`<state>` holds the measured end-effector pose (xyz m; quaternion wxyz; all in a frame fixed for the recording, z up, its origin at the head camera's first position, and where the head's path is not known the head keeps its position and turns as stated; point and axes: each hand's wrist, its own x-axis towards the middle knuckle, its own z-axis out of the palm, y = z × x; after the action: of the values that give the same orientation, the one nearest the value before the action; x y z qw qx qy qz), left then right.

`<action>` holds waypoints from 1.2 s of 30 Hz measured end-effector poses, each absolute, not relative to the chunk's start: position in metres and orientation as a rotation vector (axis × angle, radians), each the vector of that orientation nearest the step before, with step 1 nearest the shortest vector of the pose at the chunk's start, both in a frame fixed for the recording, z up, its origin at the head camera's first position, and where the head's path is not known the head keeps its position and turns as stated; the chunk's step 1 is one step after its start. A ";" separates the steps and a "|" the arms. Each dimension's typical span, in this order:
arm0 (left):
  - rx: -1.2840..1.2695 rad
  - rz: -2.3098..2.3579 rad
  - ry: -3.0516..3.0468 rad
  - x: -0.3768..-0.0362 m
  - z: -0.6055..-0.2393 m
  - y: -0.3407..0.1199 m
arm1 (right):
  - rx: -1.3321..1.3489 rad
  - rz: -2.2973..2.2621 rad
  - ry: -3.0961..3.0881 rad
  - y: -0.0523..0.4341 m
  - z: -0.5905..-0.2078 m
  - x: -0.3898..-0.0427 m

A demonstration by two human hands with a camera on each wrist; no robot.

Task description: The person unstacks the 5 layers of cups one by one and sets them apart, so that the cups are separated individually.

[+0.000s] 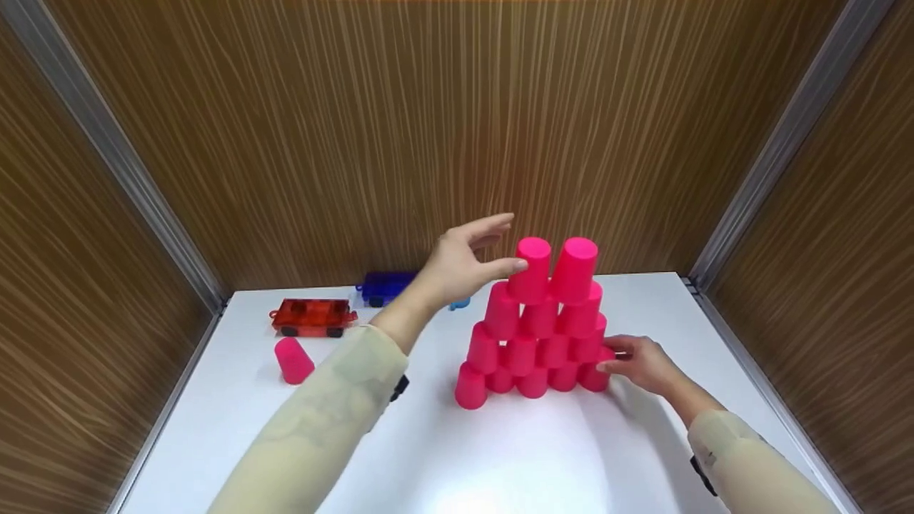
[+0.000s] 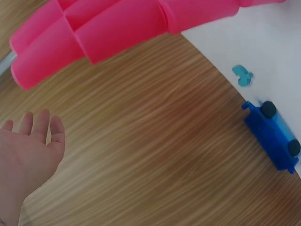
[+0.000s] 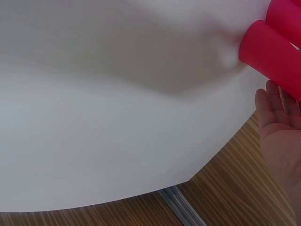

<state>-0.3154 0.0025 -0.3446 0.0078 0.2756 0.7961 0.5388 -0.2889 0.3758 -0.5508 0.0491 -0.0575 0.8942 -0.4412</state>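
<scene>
In the head view, pink cups point(image 1: 539, 319) stood tiered on the white table point(image 1: 428, 457), closed ends up, long axes roughly upright; the left hand point(image 1: 460, 263) spread open beside the top tier, the right hand point(image 1: 641, 363) loosely open at the lowest right cup point(image 1: 593, 378); in the left wrist view, the left hand gripped nothing; in the right, straight fingers neared the end cup.
</scene>
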 end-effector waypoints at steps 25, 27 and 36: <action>0.835 1.733 2.407 -0.322 -0.362 0.027 | -0.146 -1.301 2.725 0.371 -0.548 -0.287; 0.834 1.727 2.410 -0.322 -0.362 0.027 | -0.137 -1.301 2.721 0.371 -0.548 -0.287; 0.836 1.731 2.417 -0.323 -0.362 0.027 | -0.160 -1.296 2.728 0.371 -0.548 -0.289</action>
<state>-0.3226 0.0274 -0.3621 0.0267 0.2705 0.7825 0.5603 -0.2890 0.3706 -0.5478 0.0588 -0.0527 0.9004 -0.4278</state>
